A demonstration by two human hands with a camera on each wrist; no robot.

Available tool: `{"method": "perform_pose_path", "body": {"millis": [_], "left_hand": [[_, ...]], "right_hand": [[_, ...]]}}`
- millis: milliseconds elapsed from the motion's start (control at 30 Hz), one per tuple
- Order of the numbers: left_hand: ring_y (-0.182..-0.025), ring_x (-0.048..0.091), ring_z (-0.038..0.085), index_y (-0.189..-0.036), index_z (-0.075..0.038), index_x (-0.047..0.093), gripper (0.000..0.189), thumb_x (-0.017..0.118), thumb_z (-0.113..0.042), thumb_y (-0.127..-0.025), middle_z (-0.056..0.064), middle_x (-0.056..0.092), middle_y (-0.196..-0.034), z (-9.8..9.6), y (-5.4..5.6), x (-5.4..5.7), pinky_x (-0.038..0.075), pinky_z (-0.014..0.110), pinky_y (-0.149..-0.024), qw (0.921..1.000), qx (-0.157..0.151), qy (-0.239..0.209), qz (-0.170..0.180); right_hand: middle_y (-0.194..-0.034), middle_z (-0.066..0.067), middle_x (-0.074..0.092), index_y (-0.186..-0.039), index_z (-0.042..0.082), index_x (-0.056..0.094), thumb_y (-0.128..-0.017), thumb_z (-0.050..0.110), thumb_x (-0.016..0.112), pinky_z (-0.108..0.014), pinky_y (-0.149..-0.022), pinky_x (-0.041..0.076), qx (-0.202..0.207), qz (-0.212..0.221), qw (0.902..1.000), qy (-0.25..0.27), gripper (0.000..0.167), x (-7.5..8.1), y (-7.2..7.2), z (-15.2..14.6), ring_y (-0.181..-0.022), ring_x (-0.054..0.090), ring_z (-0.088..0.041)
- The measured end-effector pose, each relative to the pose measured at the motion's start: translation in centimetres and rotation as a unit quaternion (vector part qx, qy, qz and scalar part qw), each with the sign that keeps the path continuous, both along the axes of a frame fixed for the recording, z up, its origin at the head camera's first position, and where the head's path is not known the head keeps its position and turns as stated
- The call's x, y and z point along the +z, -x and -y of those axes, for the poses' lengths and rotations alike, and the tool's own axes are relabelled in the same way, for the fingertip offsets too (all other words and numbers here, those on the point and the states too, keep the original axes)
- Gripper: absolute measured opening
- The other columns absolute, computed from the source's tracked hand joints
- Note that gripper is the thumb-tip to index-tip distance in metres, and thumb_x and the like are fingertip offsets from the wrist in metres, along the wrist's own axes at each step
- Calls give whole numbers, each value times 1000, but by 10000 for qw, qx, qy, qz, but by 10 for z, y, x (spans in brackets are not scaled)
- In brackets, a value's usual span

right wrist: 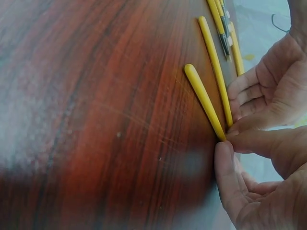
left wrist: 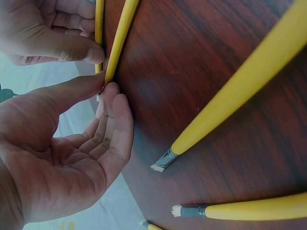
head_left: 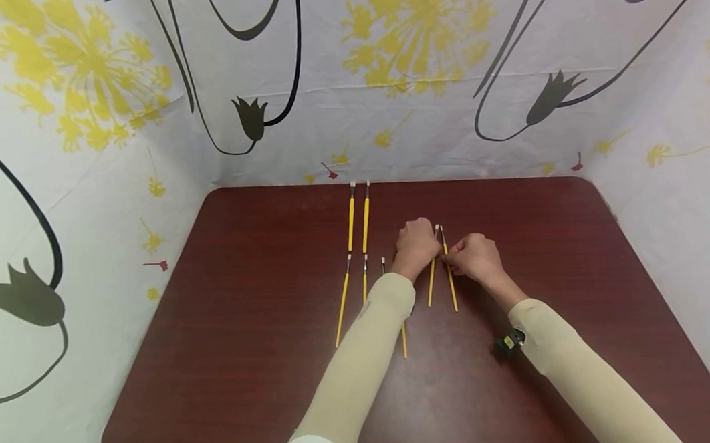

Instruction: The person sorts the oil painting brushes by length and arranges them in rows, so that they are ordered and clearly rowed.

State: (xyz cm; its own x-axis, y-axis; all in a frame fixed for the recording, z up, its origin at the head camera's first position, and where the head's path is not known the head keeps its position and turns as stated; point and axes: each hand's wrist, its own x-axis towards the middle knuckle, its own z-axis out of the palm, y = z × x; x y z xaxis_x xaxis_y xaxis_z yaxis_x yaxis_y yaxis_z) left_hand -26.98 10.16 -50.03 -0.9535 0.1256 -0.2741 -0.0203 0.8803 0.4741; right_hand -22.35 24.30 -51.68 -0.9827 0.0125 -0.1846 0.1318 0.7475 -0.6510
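Note:
My left hand (head_left: 416, 246) is over the table right of centre, thumb and fingertips pinching a yellow-handled paintbrush (head_left: 432, 286) near its bristle end. Close to its right, my right hand (head_left: 479, 258) pinches a second paintbrush (head_left: 451, 287) between thumb and forefinger. Both brushes lie nearly side by side, bristles toward the far edge and handle ends toward me. In the left wrist view, the left thumb and fingertips meet at the held brush (left wrist: 121, 38). The right wrist view shows the right fingertips at the far end of the other brush (right wrist: 205, 100).
Two paintbrushes (head_left: 351, 223) lie near the back edge of the dark red table (head_left: 246, 321). Nearer me is another row, with one brush (head_left: 343, 309) at left and others (head_left: 405, 339) partly covered by my left forearm. Patterned cloth (head_left: 322, 62) surrounds the table's back and sides.

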Motion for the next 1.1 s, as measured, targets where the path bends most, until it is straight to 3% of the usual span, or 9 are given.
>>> {"method": "perform_pose_path", "body": {"millis": [200, 400, 467, 633, 700, 867, 933, 1033, 1100], "left_hand": [[-50, 54, 15, -78, -13, 67, 23, 70, -21, -98, 0, 55, -62, 3, 1, -2, 41, 28, -41, 9999, -70, -121, 80], [-50, 53, 16, -74, -12, 64, 25, 69, -19, -98, 1, 53, -60, 8, 3, -2, 42, 29, -41, 9991, -249, -270, 232], [-51, 54, 17, -72, -13, 63, 26, 69, -19, -97, 0, 52, -59, 8, 9, -9, 43, 31, -42, 9986, -259, -349, 302], [-51, 52, 17, -68, -18, 59, 29, 71, -23, -94, -3, 49, -56, 4, 25, -41, 42, 31, -44, 9986, -95, -429, 283], [-52, 57, 17, -68, -17, 62, 28, 72, -22, -94, -2, 54, -56, 6, 21, -36, 44, 30, -45, 9977, -38, -578, 347], [-63, 73, 21, -73, -8, 74, 23, 76, -18, -94, 7, 75, -68, 17, -7, 0, 55, 28, -53, 9926, 59, -1110, 488], [-67, 77, 22, -77, -5, 76, 20, 78, -17, -94, 10, 78, -72, 18, -14, 6, 62, 29, -58, 9891, 134, -1378, 509], [-73, 80, 26, -83, 0, 76, 16, 78, -11, -94, 15, 79, -78, 21, -19, 12, 68, 35, -68, 9771, 253, -1983, 730], [-76, 80, 30, -84, 4, 76, 15, 78, -7, -94, 19, 79, -81, 24, -22, 14, 69, 40, -73, 9643, 328, -2455, 943]], "right_hand": [[-68, -6, 77, -81, 4, 81, -91, 23, 76, -25, -55, 54, -51, -3, 9998, -175, 22, -1, 0, 3, -60, 74, -14], [-68, -6, 76, -80, 5, 80, -90, 27, 76, -28, -53, 54, -165, 46, 9998, -93, 25, -4, -1, 5, -60, 72, -15], [-70, -6, 77, -83, 4, 80, -91, 28, 75, -28, -54, 56, -208, 134, 9997, 42, 25, -3, -1, 4, -62, 73, -15], [-74, -4, 77, -94, 1, 78, -93, 26, 73, -28, -61, 64, -387, 281, 9971, 589, 25, -4, -2, 1, -65, 75, -9], [-75, -2, 77, -99, -1, 76, -94, 23, 72, -28, -64, 66, -472, 356, 9942, 895, 25, -4, -3, 0, -66, 75, -8], [-76, -1, 74, -109, -9, 72, -96, 17, 68, -28, -68, 68, -625, 655, 9811, 1711, 30, -6, -9, 0, -67, 73, -6], [-77, 0, 74, -111, -10, 71, -97, 16, 68, -28, -69, 68, -683, 718, 9766, 1911, 30, -4, -12, 1, -67, 73, -6], [-79, 0, 74, -114, -11, 69, -99, 18, 68, -30, -72, 68, -710, 716, 9730, 2075, 32, 1, -17, 1, -68, 73, -7], [-80, 1, 74, -114, -11, 69, -100, 19, 69, -32, -73, 69, -719, 703, 9719, 2129, 33, 4, -20, 2, -69, 73, -8]]}}
